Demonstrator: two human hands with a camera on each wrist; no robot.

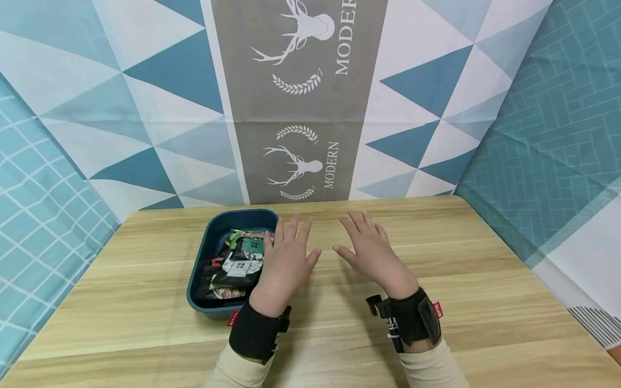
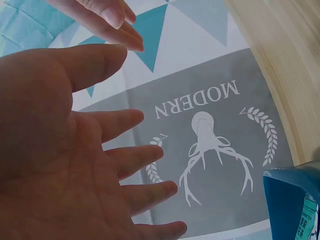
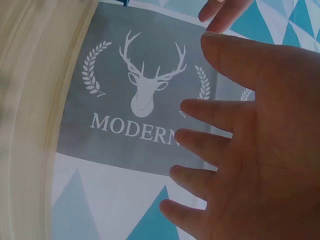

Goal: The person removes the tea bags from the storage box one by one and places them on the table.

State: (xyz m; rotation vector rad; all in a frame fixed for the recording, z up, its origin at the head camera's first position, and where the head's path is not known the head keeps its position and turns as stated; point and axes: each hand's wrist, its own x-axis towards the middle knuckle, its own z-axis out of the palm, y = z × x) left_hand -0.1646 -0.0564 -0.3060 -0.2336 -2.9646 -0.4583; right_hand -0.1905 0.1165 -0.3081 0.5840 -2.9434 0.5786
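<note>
Both hands hover over the wooden table with fingers spread and nothing held. The left hand (image 1: 286, 264) is nearest to a dark blue bin (image 1: 195, 280) and covers part of its right side from the head camera. Inside the bin lie several flat packets (image 1: 237, 268), mostly black with green, white and red parts. To the right, the right hand (image 1: 371, 250) is apart from the left one, its fingers pointing up and to the left. In the left wrist view the left palm (image 2: 65, 150) shows bare; the right palm (image 3: 265, 145) is likewise bare in its own wrist view.
A wooden table (image 1: 485, 312) spreads under the hands. Behind it hangs a cloth (image 1: 301, 124) with triangles, deer heads and the word MODERN. Blue tiled-pattern cloths hang at the left (image 1: 43, 215) and right (image 1: 558, 134). Each wrist wears a black strap (image 1: 254, 331).
</note>
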